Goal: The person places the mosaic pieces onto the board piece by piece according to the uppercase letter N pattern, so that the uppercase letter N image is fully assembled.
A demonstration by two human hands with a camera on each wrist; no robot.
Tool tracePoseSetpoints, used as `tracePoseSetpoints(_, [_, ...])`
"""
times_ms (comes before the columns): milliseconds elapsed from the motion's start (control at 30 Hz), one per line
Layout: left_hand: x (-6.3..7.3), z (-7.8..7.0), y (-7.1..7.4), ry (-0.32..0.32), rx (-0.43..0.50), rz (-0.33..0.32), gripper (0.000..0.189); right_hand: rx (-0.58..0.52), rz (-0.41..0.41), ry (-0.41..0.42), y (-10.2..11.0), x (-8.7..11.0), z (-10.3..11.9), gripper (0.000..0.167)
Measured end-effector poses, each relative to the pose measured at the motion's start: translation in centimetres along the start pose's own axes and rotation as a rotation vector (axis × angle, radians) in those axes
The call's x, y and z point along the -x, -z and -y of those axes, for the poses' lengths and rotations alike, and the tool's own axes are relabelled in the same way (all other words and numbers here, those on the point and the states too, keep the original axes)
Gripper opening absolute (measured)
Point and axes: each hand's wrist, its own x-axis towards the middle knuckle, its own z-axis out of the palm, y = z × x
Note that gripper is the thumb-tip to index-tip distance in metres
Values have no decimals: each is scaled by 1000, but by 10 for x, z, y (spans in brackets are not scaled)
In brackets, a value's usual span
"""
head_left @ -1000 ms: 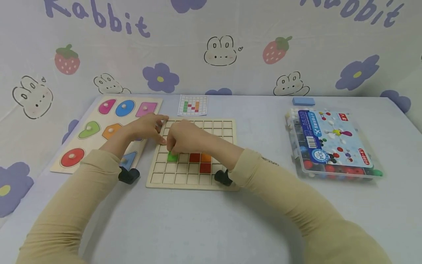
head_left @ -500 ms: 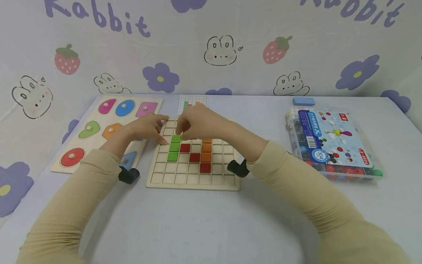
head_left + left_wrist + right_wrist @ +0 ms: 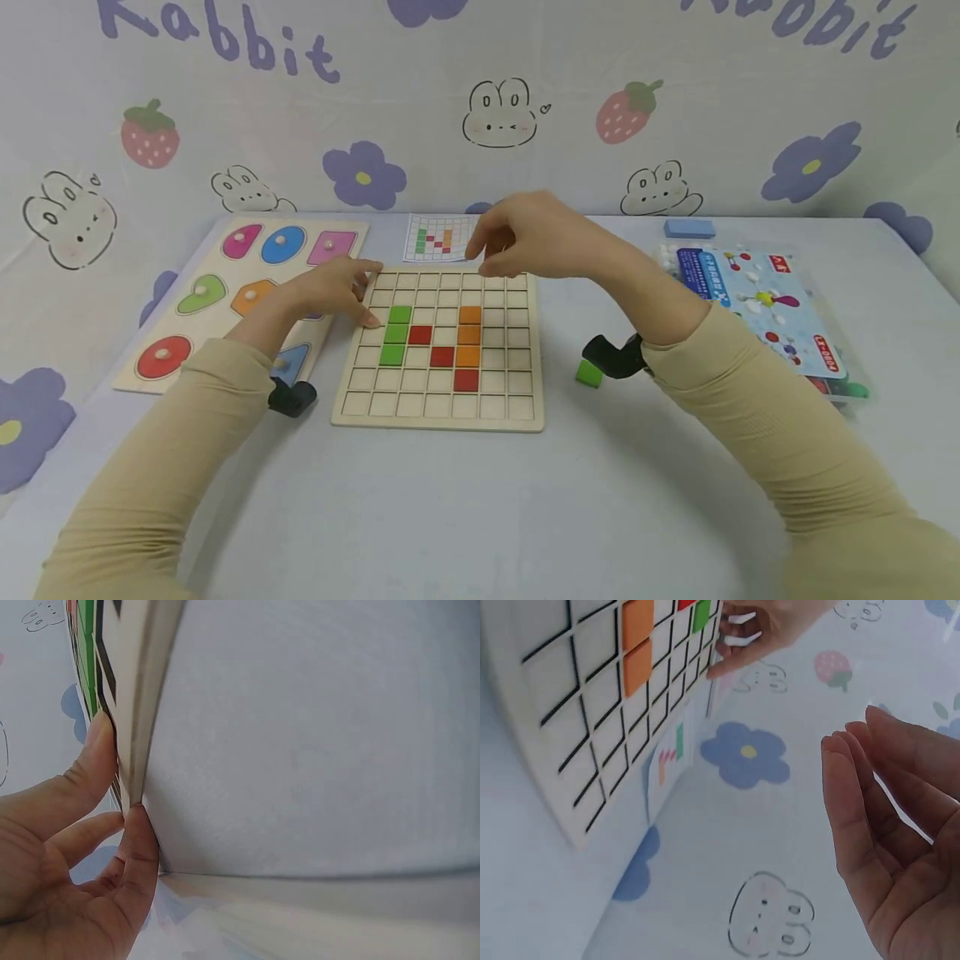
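Observation:
A square wooden grid board (image 3: 410, 406) lies on the table. Three green tiles (image 3: 395, 334) and three orange tiles (image 3: 469, 335) stand in two columns on it, with three red tiles (image 3: 442, 357) on a diagonal between. My left hand (image 3: 327, 292) holds the board at its far left corner; the left wrist view has the thumb (image 3: 100, 746) over the face and fingertips at the edge. Beyond the board's far edge my right hand (image 3: 536, 237) hovers, fingers loosely bent and nothing between them in the right wrist view. A printed pattern card (image 3: 435, 239) lies just behind the board.
A loose green tile (image 3: 588, 373) lies on the table below my right wrist. Left of the board is a knobbed shape puzzle (image 3: 258, 321). To the right sits a clear plastic case (image 3: 806, 312) of coloured balls, partly behind my forearm, with a blue block (image 3: 690, 228) behind it.
My right hand has lifted off the green column and moved right and away, past the board's far edge. All the tiles and the loose green one now show. My left hand has stayed put.

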Motion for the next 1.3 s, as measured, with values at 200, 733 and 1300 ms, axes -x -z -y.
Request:
tracePoseSetpoints(200, [0,-1,0,-4,-3,0,91,26,7,-42,5,14,-23,17])
tracePoseSetpoints(733, [-1,3,1,-5,-3,0,91,-71,409,-101,-6,36,-89,29])
tracePoseSetpoints(1300, [0,3,1,-8,-3,-1,92,-117,656,-91,-20,37,-98,49])
